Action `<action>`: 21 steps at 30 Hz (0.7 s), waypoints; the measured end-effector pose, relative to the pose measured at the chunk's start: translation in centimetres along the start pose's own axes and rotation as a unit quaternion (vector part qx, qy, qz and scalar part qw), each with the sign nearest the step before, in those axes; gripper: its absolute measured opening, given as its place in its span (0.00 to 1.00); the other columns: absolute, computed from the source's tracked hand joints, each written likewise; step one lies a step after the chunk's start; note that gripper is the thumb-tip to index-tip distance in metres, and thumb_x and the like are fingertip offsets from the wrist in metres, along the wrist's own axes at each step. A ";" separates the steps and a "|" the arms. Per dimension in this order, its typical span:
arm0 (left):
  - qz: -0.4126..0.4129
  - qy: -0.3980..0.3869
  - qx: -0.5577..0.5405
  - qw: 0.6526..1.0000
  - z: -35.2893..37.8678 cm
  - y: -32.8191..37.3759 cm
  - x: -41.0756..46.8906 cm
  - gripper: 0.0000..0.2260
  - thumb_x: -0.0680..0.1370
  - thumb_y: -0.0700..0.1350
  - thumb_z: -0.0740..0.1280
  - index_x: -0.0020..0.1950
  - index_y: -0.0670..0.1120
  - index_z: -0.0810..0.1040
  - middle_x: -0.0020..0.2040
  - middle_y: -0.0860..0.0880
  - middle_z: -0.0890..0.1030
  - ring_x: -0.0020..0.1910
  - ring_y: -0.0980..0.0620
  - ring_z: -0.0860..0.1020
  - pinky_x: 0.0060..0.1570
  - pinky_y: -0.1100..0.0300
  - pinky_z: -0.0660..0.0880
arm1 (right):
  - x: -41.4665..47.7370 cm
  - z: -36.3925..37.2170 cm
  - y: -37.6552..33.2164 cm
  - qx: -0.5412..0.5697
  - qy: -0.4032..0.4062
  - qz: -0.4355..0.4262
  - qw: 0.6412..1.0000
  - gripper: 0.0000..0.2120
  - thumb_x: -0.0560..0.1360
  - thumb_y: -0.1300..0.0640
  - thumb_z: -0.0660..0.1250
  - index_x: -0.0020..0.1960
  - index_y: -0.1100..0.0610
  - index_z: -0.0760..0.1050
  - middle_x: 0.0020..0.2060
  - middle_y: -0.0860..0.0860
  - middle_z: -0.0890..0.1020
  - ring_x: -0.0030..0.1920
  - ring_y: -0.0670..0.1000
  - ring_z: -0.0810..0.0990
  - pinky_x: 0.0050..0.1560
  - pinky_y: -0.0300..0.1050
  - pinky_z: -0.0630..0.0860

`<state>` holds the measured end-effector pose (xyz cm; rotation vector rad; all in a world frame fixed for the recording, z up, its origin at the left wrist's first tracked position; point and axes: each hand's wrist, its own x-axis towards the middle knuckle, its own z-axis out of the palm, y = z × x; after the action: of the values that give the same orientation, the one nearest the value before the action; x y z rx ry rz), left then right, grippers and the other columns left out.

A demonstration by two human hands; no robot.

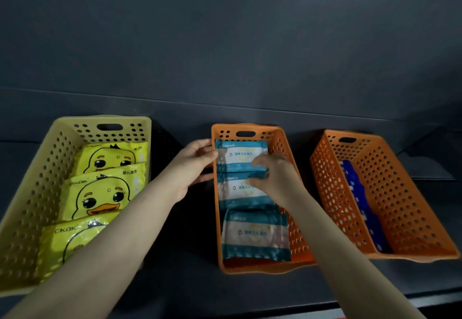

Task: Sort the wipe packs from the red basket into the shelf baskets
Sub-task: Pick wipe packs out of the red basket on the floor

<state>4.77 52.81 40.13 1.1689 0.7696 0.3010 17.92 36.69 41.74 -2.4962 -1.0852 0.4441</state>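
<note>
While the right hand (272, 176) is down in the middle orange basket (283, 143), its fingers are curled and pinch the raised top edge of what looks like the middle teal pack (237, 191). The left hand (192, 163) holds the left wall of that same basket, with its fingertips by the back teal pack (240, 155). A third teal pack (255, 233) lies at the front. So the wipe packs are lying in a row inside this basket.

Here is what could go wrong. The pinch is only on a thin, shiny edge, so the pack could slip out. The packs lie partly on top of each other, so a tug on one could drag the next one crooked. If the left hand lets go, the light basket could slide on the smooth shelf.

The shelf (190, 243) is a flat, dark grey board with a dark wall (225, 43) behind it, and the light is dim. A yellow basket (57, 133) with duck packs (105, 193) sits on the left. Another orange basket (400, 168) with blue packs (357, 188) on their sides sits on the right. The red basket does not show plainly.
</note>
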 end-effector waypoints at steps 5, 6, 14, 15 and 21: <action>0.008 -0.001 0.027 1.000 0.0 0.3 -0.8 0.09 0.80 0.42 0.67 0.53 0.58 0.79 0.55 0.54 0.81 0.45 0.60 0.83 0.34 0.61 0.79 | -1.1 0.9 0.0 0.057 -0.037 0.034 0.997 0.19 0.70 0.53 0.76 0.59 0.54 0.76 0.61 0.51 0.73 0.56 0.48 0.76 0.57 0.42 0.74; 0.011 0.003 0.044 0.999 0.0 0.3 -1.0 0.09 0.80 0.44 0.66 0.54 0.59 0.78 0.56 0.54 0.80 0.48 0.58 0.83 0.35 0.60 0.80 | -0.9 0.8 0.1 0.065 -0.039 0.034 0.997 0.20 0.70 0.54 0.76 0.59 0.55 0.76 0.61 0.51 0.73 0.57 0.49 0.75 0.59 0.43 0.74; 0.091 0.088 0.208 0.970 0.3 0.7 -3.4 0.15 0.80 0.50 0.66 0.66 0.53 0.74 0.55 0.58 0.77 0.50 0.62 0.75 0.43 0.66 0.72 | -1.3 -0.4 0.3 0.125 -0.028 0.015 0.992 0.27 0.72 0.50 0.74 0.69 0.51 0.70 0.64 0.50 0.75 0.44 0.40 0.76 0.37 0.31 0.71; 0.101 0.096 0.205 0.969 0.2 0.9 -4.3 0.16 0.80 0.49 0.66 0.67 0.52 0.74 0.57 0.56 0.77 0.51 0.61 0.75 0.47 0.64 0.73 | -1.9 -1.0 0.1 0.125 -0.008 0.000 0.992 0.28 0.73 0.50 0.73 0.70 0.52 0.69 0.66 0.51 0.75 0.46 0.42 0.78 0.38 0.33 0.73; 0.165 0.111 0.185 0.962 -0.8 1.2 -13.0 0.16 0.79 0.49 0.67 0.67 0.54 0.74 0.62 0.53 0.78 0.60 0.52 0.77 0.56 0.53 0.77 | -9.6 -4.1 -1.0 0.173 0.165 -0.055 0.969 0.23 0.75 0.53 0.71 0.68 0.55 0.73 0.65 0.50 0.78 0.66 0.50 0.75 0.66 0.43 0.70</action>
<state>-4.80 46.19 46.04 1.6417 0.8483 0.5914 12.79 29.19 47.08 -2.0970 -0.9168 0.1582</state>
